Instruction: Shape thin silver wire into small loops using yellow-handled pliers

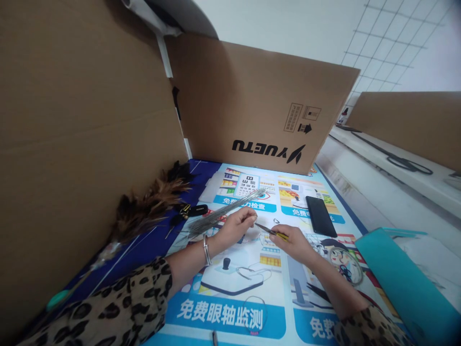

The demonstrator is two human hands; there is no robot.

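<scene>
The right hand (295, 243) grips the pliers (268, 230), probably stiff, by their handles. Just beside, the left hand (236, 226) is pinched, on what I cannot tell. Wires (216, 216) beyond it seem light, springy, best taken mid-bundle.

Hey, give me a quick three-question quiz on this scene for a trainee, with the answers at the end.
1. Which hand holds the yellow-handled pliers?
2. True or false: the bundle of thin silvery wires lies to the left of the black phone.
3. Fill in the blank: the left hand has a silvery ____ at its wrist.

Key: 1. The right hand. 2. True. 3. Bracelet.
</scene>
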